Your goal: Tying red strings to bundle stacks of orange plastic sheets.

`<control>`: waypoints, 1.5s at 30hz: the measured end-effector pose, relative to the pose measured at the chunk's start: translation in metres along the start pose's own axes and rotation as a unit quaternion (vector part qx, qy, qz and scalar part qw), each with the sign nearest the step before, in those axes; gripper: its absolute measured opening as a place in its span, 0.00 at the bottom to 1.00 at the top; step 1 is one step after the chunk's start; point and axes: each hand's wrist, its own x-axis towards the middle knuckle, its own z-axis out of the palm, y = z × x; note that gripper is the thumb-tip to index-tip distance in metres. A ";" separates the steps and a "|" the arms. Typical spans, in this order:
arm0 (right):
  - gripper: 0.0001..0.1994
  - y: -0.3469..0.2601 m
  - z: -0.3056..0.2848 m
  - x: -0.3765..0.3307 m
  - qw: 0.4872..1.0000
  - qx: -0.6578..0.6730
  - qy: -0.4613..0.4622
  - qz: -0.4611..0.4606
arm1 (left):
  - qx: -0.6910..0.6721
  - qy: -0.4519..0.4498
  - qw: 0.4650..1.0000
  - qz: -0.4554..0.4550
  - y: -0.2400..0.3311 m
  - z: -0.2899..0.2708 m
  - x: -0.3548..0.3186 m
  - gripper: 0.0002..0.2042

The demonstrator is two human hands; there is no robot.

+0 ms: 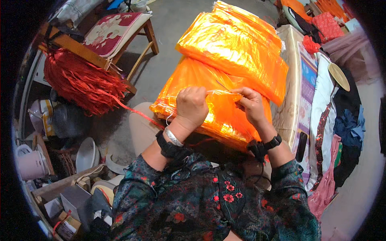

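Observation:
A large pile of shiny orange plastic bags or sheets (237, 44) lies in front of me, with its near part over my lap. My left hand (192, 105) is closed in a fist above the near sheets. From it a thin white string (221, 92) runs taut to my right hand (251, 104). The fingers of my right hand are pinched together at the string's other end, beside an orange plastic edge. A loose white loop hangs below my left fist. Whether the string is threaded through the plastic's hem, I cannot tell.
A wooden chair with a red floral cushion (110, 35) stands at the left, a bundle of red strips (82, 82) hanging from it. Lower left are a white basin (87, 154) and boxes (76, 201). Along the right, clothes (321, 116) lie on a bed-like surface.

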 end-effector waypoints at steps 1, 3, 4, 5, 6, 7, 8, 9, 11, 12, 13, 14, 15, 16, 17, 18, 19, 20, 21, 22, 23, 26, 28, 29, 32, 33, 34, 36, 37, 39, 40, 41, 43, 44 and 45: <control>0.15 -0.001 -0.001 0.004 1.000 -0.012 -0.014 -0.005 | -0.002 -0.004 1.000 -0.008 0.000 0.000 0.001 0.05; 0.16 -0.005 -0.002 0.007 0.998 -0.050 -0.049 -0.006 | -0.037 0.003 0.998 -0.043 -0.002 -0.003 0.002 0.04; 0.16 -0.008 -0.002 0.007 0.995 -0.077 -0.069 0.000 | -0.054 0.016 0.996 -0.065 -0.003 -0.004 0.002 0.03; 0.16 -0.011 -0.002 0.007 0.990 -0.119 -0.079 0.018 | -0.086 0.013 0.993 -0.081 -0.004 -0.005 0.002 0.03; 0.17 -0.014 -0.001 0.006 0.986 -0.134 -0.096 0.019 | -0.117 0.019 0.988 -0.100 -0.006 -0.006 0.002 0.02; 0.17 -0.017 0.000 0.004 0.981 -0.162 -0.103 0.032 | -0.149 0.022 0.982 -0.117 -0.007 -0.006 0.001 0.01; 0.18 -0.020 0.001 0.003 0.973 -0.195 -0.115 0.043 | -0.152 0.022 0.980 -0.126 -0.007 -0.006 0.000 0.01; 0.18 -0.021 0.004 0.004 0.965 -0.237 -0.114 0.018 | -0.155 0.020 0.979 -0.134 -0.006 -0.005 0.000 0.01; 0.20 -0.022 0.009 0.009 0.934 -0.333 -0.122 -0.043 | -0.131 0.010 0.986 -0.107 -0.003 -0.001 0.002 0.02; 0.20 -0.020 0.012 0.015 0.926 -0.357 -0.120 -0.032 | -0.102 0.002 0.992 -0.074 0.001 0.002 0.004 0.02; 0.20 -0.017 0.017 0.022 0.915 -0.387 -0.115 -0.020 | -0.072 0.005 0.996 -0.047 0.005 0.006 0.007 0.02; 0.21 -0.013 0.020 0.028 0.908 -0.400 -0.116 -0.043 | -0.073 -0.026 0.997 -0.032 0.011 0.011 0.011 0.03; 0.20 -0.008 0.023 0.034 0.936 -0.327 -0.121 -0.046 | -0.074 -0.045 0.996 -0.020 0.019 0.017 0.015 0.04; 0.19 -0.002 0.027 0.042 0.960 -0.235 -0.130 -0.084 | -0.076 -0.100 0.992 -0.008 0.024 0.022 0.020 0.04; 0.18 0.004 0.029 0.048 0.973 -0.154 -0.134 -0.107 | -0.080 -0.042 0.996 -0.003 0.028 0.026 0.024 0.04; 0.09 0.008 0.027 0.050 0.991 -0.057 -0.118 -0.007 | -0.088 -0.023 0.996 -0.001 0.033 0.028 0.026 0.04; 0.08 0.011 0.025 0.051 0.993 -0.013 -0.113 -0.015 | -0.093 -0.018 0.995 -0.014 0.035 0.028 0.026 0.04; 0.07 0.014 0.022 0.049 0.996 0.022 -0.090 0.008 | -0.083 -0.074 0.993 -0.037 0.037 0.025 0.023 0.08; 0.06 0.015 0.019 0.046 0.996 0.041 -0.036 0.070 | -0.040 -0.027 0.999 -0.008 0.036 0.019 0.019 0.08; 0.07 0.014 0.015 0.042 0.994 0.099 -0.035 0.038 | 0.006 0.012 1.000 0.012 0.033 0.012 0.013 0.09; 0.06 0.014 0.012 0.039 0.993 0.102 -0.036 0.040 | 0.052 0.053 0.997 0.034 0.028 0.003 0.008 0.10; 0.05 0.010 0.008 0.031 0.992 0.110 -0.037 0.052 | 0.121 0.030 0.988 -0.091 0.000 -0.024 -0.005 0.08; 0.05 0.008 0.009 0.031 0.990 0.108 -0.067 0.068 | 0.103 -0.031 0.986 -0.128 -0.015 -0.034 -0.010 0.06; 0.05 0.007 0.010 0.032 0.991 0.093 -0.071 0.068 | 0.097 -0.077 0.978 -0.165 -0.020 -0.036 -0.012 0.05; 0.06 0.004 0.013 0.038 0.991 0.015 -0.099 0.093 | 0.001 -0.013 0.981 -0.196 -0.021 -0.027 -0.013 0.03; 0.06 0.002 0.014 0.039 0.990 -0.026 -0.100 0.097 | -0.034 -0.002 0.973 -0.228 -0.020 -0.022 -0.012 0.03; 0.06 0.001 0.014 0.040 0.988 -0.064 -0.098 0.098 | -0.104 0.027 0.966 -0.235 -0.018 -0.017 -0.012 0.04; 0.06 -0.003 0.016 0.042 0.975 -0.171 -0.128 0.062 | -0.233 0.095 0.933 -0.258 -0.012 -0.007 -0.012 0.04; 0.05 -0.006 0.017 0.042 0.963 -0.222 -0.144 0.043 | -0.264 0.078 0.915 -0.294 -0.010 -0.005 -0.013 0.05; 0.07 -0.012 0.020 0.042 0.938 -0.308 -0.158 -0.031 | -0.332 0.027 0.879 -0.340 -0.005 -0.003 -0.013 0.07; 0.09 -0.014 0.022 0.042 0.916 -0.359 -0.166 -0.059 | -0.323 0.011 0.889 -0.326 -0.002 -0.001 -0.012 0.06; 0.11 -0.016 0.022 0.040 0.922 -0.343 -0.166 -0.061 | -0.314 -0.005 0.897 -0.311 0.002 0.002 -0.010 0.06; 0.16 -0.017 0.024 0.037 0.926 -0.334 -0.168 -0.042 | -0.272 -0.021 0.927 -0.259 0.015 0.009 -0.005 0.05; 0.18 -0.017 0.024 0.036 0.948 -0.267 -0.171 -0.038 | -0.239 -0.021 0.946 -0.219 0.022 0.015 -0.002 0.06; 0.20 -0.016 0.024 0.035 0.964 -0.199 -0.174 -0.036 | -0.207 -0.054 0.958 -0.190 0.028 0.018 0.001 0.07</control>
